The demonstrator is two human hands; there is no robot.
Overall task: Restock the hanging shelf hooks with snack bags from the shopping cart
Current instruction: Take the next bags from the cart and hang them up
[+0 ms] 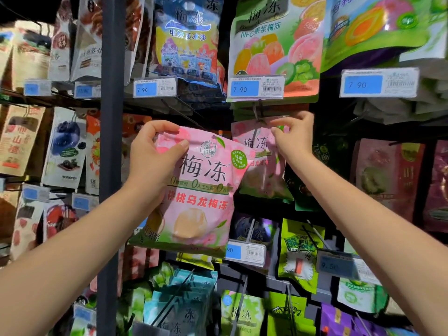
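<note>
My left hand (155, 156) grips the top left corner of a pink snack bag (201, 195), thumb on its front, holding it up in front of the shelf. To its right, my right hand (293, 139) pinches the top edge of a second pink snack bag (259, 151) that sits at a metal hook (257, 112) under the green bag's price tag. Whether that bag hangs on the hook cannot be told. The first bag overlaps the second bag's left side. The shopping cart is out of view.
A dark upright post (111, 141) runs down the left of centre. Rows of hanging snack bags fill the hooks all around, with blue price tags (254, 88) on the hook ends. Bare metal hooks (174, 297) stick out toward me in the lower rows.
</note>
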